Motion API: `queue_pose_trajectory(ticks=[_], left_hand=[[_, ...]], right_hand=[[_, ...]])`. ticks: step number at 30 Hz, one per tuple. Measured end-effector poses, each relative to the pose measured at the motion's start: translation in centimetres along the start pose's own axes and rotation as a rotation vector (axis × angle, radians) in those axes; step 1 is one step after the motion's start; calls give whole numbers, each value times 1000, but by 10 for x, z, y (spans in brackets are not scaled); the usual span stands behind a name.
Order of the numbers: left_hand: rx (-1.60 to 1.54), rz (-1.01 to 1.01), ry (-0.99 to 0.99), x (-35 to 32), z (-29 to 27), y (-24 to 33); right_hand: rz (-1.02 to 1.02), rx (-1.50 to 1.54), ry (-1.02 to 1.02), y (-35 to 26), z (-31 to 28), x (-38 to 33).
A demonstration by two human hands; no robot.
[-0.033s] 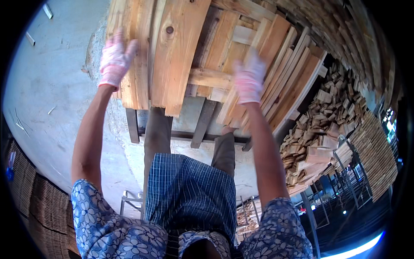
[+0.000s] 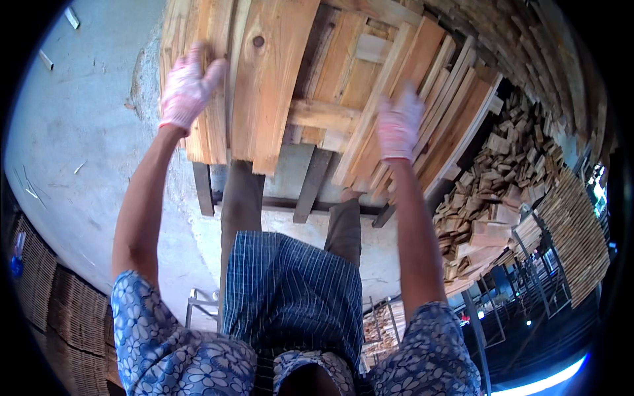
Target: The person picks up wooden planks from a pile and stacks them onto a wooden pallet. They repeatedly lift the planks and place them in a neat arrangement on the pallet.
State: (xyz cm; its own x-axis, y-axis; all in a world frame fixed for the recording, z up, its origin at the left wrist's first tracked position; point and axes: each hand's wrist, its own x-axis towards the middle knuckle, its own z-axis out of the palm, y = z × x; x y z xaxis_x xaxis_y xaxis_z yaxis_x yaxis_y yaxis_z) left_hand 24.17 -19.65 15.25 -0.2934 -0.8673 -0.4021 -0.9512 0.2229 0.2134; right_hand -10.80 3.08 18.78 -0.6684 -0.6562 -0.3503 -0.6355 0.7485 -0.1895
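Bright daylight falls on the pale planks (image 2: 264,79), whose tops glow warm orange. The concrete floor (image 2: 79,132) left of the planks is evenly lit and slightly washed out. Below the planks' near ends, deep shadow lies under the stack. Right of the planks, the view sinks into dim shade, with a blue-white glare streak at the lower rim. The right hand (image 2: 398,122) is smeared by motion blur; the left hand (image 2: 188,89) is sharper. Straight boards bow outward near the black circular fisheye border.
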Motion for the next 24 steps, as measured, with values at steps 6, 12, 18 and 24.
queue_pose_trajectory(ticks=[6,12,18,24], left_hand=[[-44,-60,94,-15,7,55],[-385,177,136,-99,12,186],[-354,150,-170,-134,88,371],[-159,150,-122,-129,146,390]], right_hand=[[539,-131,34,132,-21,-34],[583,-42,-35,168,-6,-38],[635,95,-164,164,-33,-25],[417,415,-166,202,-25,-35]])
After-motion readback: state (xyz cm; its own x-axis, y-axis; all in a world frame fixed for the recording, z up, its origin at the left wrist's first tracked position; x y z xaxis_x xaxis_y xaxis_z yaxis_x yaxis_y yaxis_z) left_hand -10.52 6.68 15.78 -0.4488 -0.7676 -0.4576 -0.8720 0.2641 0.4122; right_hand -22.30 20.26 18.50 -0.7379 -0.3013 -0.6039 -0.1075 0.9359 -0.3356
